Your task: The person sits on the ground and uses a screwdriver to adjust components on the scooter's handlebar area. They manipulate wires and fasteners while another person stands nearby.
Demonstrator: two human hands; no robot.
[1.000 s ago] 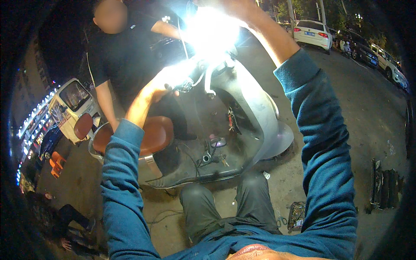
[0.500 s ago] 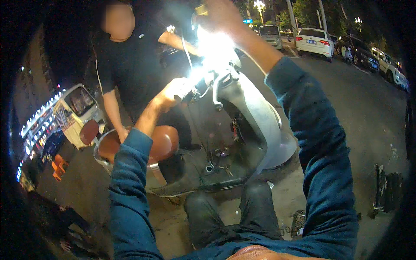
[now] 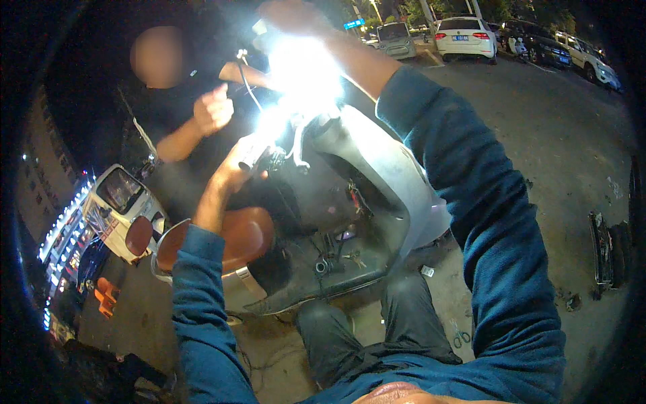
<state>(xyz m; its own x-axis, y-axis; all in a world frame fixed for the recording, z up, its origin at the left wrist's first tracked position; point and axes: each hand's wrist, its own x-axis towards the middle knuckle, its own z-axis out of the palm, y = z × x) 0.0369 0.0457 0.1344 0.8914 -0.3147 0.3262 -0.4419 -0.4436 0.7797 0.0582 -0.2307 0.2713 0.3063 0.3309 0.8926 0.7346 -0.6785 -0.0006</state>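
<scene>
A pale scooter [image 3: 404,182] stands across in front of me, its handlebar area washed out by a very bright light. My left hand [image 3: 232,165] is closed around the dark handlebar grip [image 3: 253,156] on the near side. High above the glare, my right hand [image 3: 296,19] is curled on something pale at its fingertips; the glare hides what it is. A brake lever [image 3: 299,153] sticks out below the light. On the footboard [image 3: 350,283] lie keys [image 3: 354,258] and a small round metal part [image 3: 320,267]. The seat [image 3: 245,236] is brown.
Across the scooter a person in dark clothes [image 3: 161,101] stands close, one hand [image 3: 214,109] raised. Scissors [image 3: 461,337] and a small white packet [image 3: 427,271] lie on the ground. An orange stool [image 3: 106,296], a small vehicle [image 3: 121,198] and parked cars [image 3: 464,37] surround us.
The other person's hand has left the seat and risen to chest height. My hands and the light sit further left in view, and my left hand is lower. Some of this is my head turning.
</scene>
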